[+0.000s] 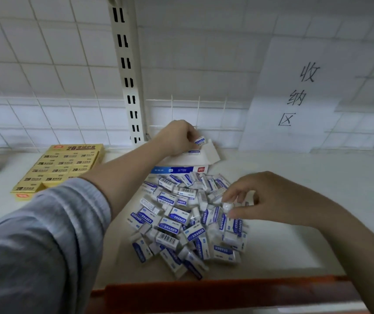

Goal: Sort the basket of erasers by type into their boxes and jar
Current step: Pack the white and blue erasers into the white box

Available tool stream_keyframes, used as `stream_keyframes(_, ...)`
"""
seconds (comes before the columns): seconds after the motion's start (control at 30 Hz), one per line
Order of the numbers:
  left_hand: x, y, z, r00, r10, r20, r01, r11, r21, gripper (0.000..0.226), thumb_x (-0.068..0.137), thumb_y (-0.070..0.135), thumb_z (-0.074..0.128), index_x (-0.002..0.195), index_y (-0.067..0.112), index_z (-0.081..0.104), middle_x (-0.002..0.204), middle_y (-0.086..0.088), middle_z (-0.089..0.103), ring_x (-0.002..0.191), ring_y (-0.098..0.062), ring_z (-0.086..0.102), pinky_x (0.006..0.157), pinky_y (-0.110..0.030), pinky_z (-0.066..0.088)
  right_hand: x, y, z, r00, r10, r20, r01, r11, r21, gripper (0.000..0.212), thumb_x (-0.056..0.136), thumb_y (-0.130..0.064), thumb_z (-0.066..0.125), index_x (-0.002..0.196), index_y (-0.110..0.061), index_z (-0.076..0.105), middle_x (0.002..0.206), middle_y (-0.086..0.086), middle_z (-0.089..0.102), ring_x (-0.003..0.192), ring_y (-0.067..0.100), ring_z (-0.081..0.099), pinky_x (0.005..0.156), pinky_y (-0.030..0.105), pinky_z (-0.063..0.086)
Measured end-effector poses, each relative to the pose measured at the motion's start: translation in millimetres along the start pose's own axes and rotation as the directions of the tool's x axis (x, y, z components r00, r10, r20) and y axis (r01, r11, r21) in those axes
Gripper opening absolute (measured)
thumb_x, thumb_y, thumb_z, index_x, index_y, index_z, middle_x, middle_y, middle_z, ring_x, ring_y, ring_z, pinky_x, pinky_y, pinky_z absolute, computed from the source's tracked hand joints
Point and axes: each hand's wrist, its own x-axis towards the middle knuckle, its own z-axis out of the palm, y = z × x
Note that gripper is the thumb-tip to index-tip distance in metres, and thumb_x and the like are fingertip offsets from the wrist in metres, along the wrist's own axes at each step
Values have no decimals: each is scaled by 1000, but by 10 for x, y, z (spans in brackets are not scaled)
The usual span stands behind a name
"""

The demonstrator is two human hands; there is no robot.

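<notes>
Erasers (181, 220): a large blue-and-white pile lies unsorted on the shelf. My left hand (179, 137) pinches one over the white box (195, 159); my right hand (260, 200) pinches another. Yellow box (61, 168) looks full. I judge most remains.

Blue-and-white erasers (182, 219) lie in a messy pile before me, just behind it their open white box (192, 163); yellow box (61, 167) sits left, full.
</notes>
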Motion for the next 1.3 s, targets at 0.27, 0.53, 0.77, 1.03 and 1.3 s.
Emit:
stream_keyframes(0.27,34,5,39,1000,-24,3,23,981,195,18,85,24,64,100,20,72,102,2,69,93,-20,62,83,-35,53,-26,6,130,995,77,-61,-78,997,-14,23,80,-44,68,101,-34,66,91,-18,60,87,-3,56,72,14,44)
stream_keyframes(0.53,-9,70,34,999,-31,22,20,919,394,17,88,26,58,90,14,69,88,-2,60,78,-21,57,61,-29,44,64,41,222,990,133,-56,-133,991,12,30,88,-41,61,116,-34,55,102,-15,61,79,-2,55,68,16,40)
stream_keyframes(0.77,-50,12,63,998,-27,-55,42,956,290,10,85,19,62,90,22,70,101,3,64,89,-20,60,64,-27,43,60,56,244,981,159,-109,-152,986,73,20,84,-38,67,103,-36,62,92,-17,62,82,-4,57,66,13,38)
stream_keyframes(1.03,-111,45,41,998,-20,-65,34,976,217,17,90,18,56,100,24,69,107,4,65,94,-17,60,70,-27,45,45,-2,222,957,261,-129,-260,965,28,34,82,-42,69,111,-25,62,105,-9,58,89,7,57,63,12,38)
stream_keyframes(1.3,-554,90,-223,998,-7,-60,14,993,119,17,91,21,55,98,23,70,94,8,65,86,-13,60,72,-28,50,31,45,77,926,279,-254,-279,960,35,18,85,-11,58,97,-22,66,83,-12,62,72,9,63,49,13,42)
